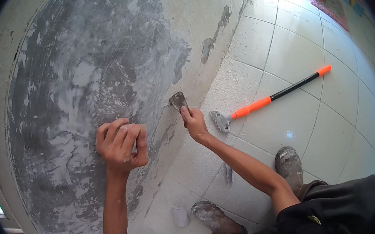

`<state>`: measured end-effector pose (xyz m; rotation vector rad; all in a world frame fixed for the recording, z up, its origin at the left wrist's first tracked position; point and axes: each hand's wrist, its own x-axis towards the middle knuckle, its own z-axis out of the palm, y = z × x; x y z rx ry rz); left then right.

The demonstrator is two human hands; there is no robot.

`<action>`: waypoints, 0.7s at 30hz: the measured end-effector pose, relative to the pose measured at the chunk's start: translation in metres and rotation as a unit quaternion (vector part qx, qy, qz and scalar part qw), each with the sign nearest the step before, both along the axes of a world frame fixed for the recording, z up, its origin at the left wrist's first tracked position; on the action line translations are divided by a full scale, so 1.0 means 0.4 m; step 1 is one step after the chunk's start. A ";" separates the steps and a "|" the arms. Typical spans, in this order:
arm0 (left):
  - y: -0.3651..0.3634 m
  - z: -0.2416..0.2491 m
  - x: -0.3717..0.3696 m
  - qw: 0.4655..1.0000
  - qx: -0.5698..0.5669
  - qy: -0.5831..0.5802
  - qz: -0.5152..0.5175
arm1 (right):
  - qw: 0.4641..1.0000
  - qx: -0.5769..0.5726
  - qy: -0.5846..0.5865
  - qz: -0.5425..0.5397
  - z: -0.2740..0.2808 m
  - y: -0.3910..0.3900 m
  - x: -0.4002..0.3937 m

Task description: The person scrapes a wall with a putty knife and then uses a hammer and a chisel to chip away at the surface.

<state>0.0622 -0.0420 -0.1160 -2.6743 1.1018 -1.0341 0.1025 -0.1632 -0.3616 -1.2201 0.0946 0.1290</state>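
My right hand (194, 123) is closed around a putty knife (178, 100). Its worn, plaster-smeared blade lies against the wall (83, 75), close to where the patchy grey area meets the paler strip. Lower and to the left, my left hand (122, 144) is at the grey surface with its fingers bent and somewhat apart. Nothing shows in it, though its palm side is partly hidden. White scrape marks and flaking patches cover the grey area around both hands.
On the tiled floor (288, 104) lies a long-handled scraper (268, 100) with orange grips. White dust and crumbs line the wall's foot. My boots (290, 165) stand on the tiles, near a small pale object (180, 216). A pink patterned mat (329, 9) is farther off.
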 end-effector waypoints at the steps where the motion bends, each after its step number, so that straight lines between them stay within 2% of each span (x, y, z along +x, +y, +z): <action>1: 0.003 0.002 0.000 1.000 0.002 -0.001 0.002 | 1.000 0.002 -0.001 0.002 -0.001 -0.005 -0.002; 3: 0.011 0.003 -0.002 1.000 -0.010 0.008 -0.012 | 0.994 -0.099 -0.039 0.002 -0.003 -0.049 -0.007; 4: 0.012 0.005 -0.004 1.000 -0.010 0.004 -0.010 | 0.996 -0.043 -0.012 0.077 -0.032 -0.066 -0.013; 8: 0.011 0.002 -0.003 1.000 -0.018 0.008 -0.010 | 0.988 -0.104 0.026 0.113 -0.126 -0.131 -0.059; 11: 0.012 0.003 -0.001 1.000 -0.009 0.006 -0.007 | 0.984 -0.151 0.001 0.096 -0.100 -0.125 -0.014; 14: 0.001 -0.003 -0.011 1.000 -0.010 0.014 -0.005 | 0.978 -0.190 -0.071 0.059 -0.035 -0.080 0.047; 17: 0.009 0.002 -0.002 1.000 -0.003 0.009 -0.004 | 0.976 -0.175 -0.109 0.063 -0.032 -0.101 0.019; 21: 0.008 0.002 -0.002 1.000 -0.001 0.003 -0.001 | 0.978 -0.169 -0.061 0.104 -0.052 -0.121 -0.001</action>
